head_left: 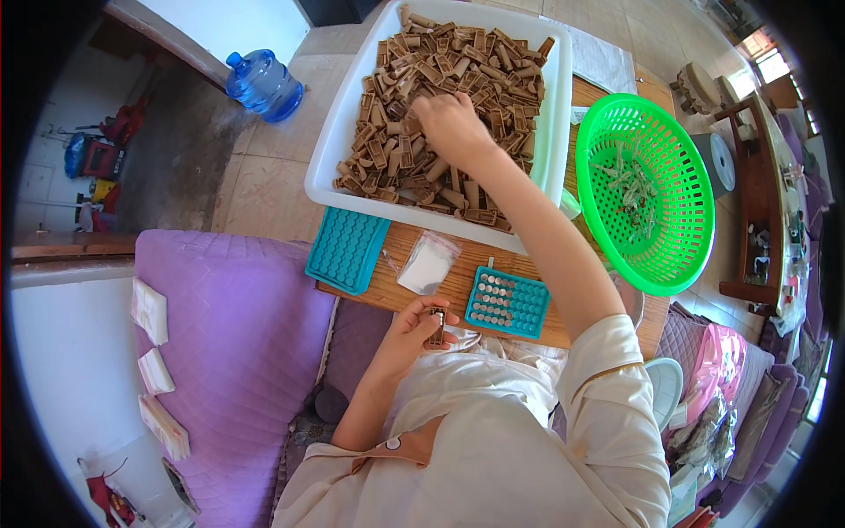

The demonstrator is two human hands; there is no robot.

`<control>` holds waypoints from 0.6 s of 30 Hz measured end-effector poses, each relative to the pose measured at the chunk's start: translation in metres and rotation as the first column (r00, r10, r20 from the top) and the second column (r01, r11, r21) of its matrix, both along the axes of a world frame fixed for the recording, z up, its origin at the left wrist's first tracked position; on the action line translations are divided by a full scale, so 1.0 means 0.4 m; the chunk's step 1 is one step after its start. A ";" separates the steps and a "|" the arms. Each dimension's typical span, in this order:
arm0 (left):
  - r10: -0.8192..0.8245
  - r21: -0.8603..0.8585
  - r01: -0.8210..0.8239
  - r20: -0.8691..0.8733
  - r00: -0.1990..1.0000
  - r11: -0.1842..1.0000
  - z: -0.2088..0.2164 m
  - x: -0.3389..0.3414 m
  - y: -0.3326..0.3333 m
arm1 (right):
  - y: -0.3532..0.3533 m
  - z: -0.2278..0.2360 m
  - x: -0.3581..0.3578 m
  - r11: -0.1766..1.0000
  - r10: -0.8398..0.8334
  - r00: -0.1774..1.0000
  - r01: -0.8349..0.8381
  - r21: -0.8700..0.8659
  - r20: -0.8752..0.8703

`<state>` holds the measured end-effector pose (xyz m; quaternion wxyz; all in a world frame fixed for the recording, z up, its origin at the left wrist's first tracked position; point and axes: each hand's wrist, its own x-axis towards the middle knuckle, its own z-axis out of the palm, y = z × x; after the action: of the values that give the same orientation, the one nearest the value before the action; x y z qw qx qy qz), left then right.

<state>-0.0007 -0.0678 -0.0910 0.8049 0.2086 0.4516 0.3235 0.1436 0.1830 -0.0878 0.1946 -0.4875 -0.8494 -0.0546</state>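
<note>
My left hand (417, 326) is closed around a small brown plastic casing (437, 326) with an open hollow side, close to my lap by the table's near edge. My right hand (453, 128) reaches into a large white plastic tub (319, 176) heaped with brown plastic casings (378, 154). Its fingers are curled down among them, and what they pinch cannot be made out. Between tub and lap lies a teal tray (508, 302) partly filled with small silvery discs (495, 289). To its left are a clear plastic bag (429, 262) with something white inside and another teal tray (349, 249).
A bright green perforated basket (647, 264) with thin clear pieces (635, 185) in it stands right of the tub on the wooden table (387, 286). A purple quilted cover (233, 352) lies to the left. A blue water bottle (264, 85) stands on the tiled floor.
</note>
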 end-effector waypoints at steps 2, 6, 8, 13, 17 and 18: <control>0.032 -0.009 -0.032 0.010 0.999 0.999 0.002 0.005 -0.001 | -0.013 0.056 0.031 0.988 -0.076 0.950 0.031 -0.150 -0.302; 0.160 0.018 -0.162 0.073 0.984 0.987 0.008 0.023 0.001 | -0.076 0.157 0.128 0.980 -0.191 0.702 0.181 -0.088 -0.686; 0.204 -0.005 -0.205 0.149 0.968 0.979 0.017 0.031 0.006 | -0.129 0.157 0.173 0.972 -0.228 0.626 0.185 -0.142 -0.746; 0.306 0.037 -0.325 0.251 0.918 0.945 0.023 0.056 -0.001 | -0.345 0.143 0.208 0.957 -0.284 0.627 0.227 -0.179 -0.725; 0.305 0.108 -0.341 0.256 0.917 0.934 0.036 0.087 0.006 | -0.467 0.078 0.219 0.951 -0.229 0.733 0.309 0.014 -0.640; 0.299 0.127 -0.338 0.257 0.919 0.932 0.040 0.095 0.007 | -0.484 0.065 0.222 0.935 -0.259 0.712 0.355 0.016 -0.652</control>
<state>0.0372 -0.0651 -0.0749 0.7682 0.1599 0.3527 0.5097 0.2323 -0.0105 -0.0620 0.4941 -0.5961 -0.6324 0.0235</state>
